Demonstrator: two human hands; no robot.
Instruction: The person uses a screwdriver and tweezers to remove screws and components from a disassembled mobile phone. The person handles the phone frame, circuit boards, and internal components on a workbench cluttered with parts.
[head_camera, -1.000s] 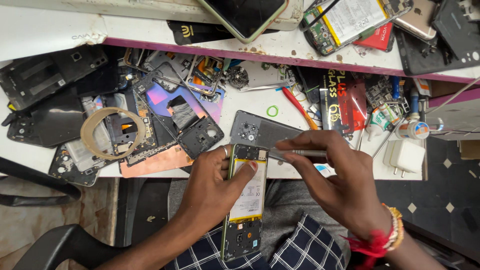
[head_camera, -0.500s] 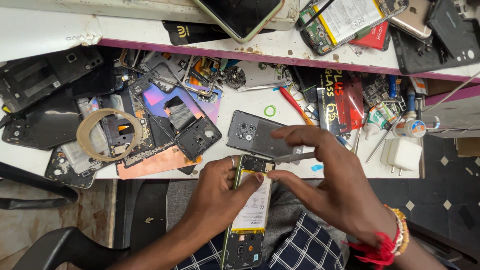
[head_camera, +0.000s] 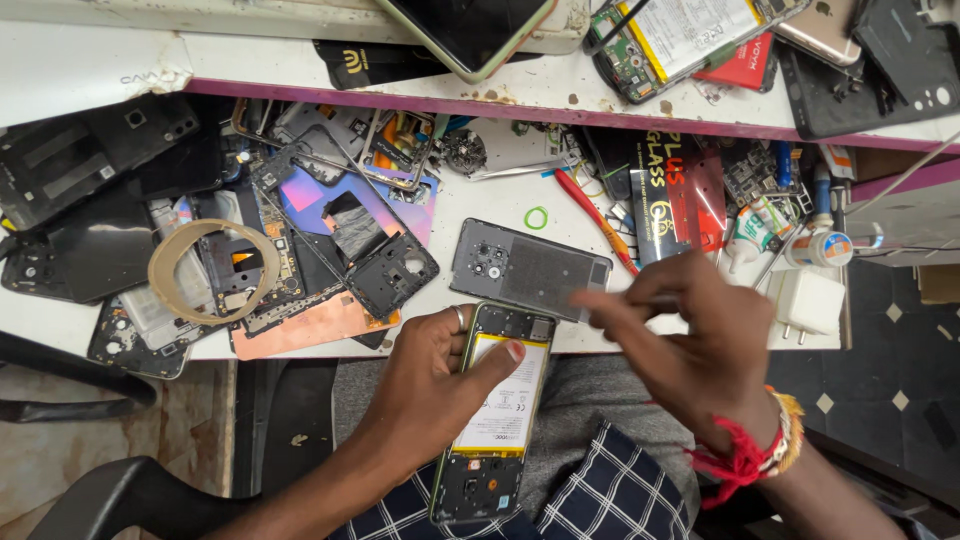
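My left hand (head_camera: 430, 390) holds an opened phone (head_camera: 495, 420) upright over my lap, with its thumb pressed on the yellow-edged white battery. The phone's back is off, so the dark boards at top and bottom show. My right hand (head_camera: 690, 350) hovers, blurred, to the right of the phone's top end, its fingers drawn together above the bench edge. Whether it holds a tool is unclear. A grey phone back cover (head_camera: 530, 270) lies on the white bench just beyond the phone.
Several phone frames, covers and boards crowd the bench's left side around a roll of tape (head_camera: 212, 270). A red-handled tool (head_camera: 590, 215), small green ring (head_camera: 536, 217), glue tubes (head_camera: 820, 245) and white charger (head_camera: 808, 302) lie to the right. A shelf (head_camera: 300, 60) above holds more phones.
My right hand has lifted off the top of the phone and moved right. The thin metal tool it held there is no longer visible. My left thumb now lies on the battery.
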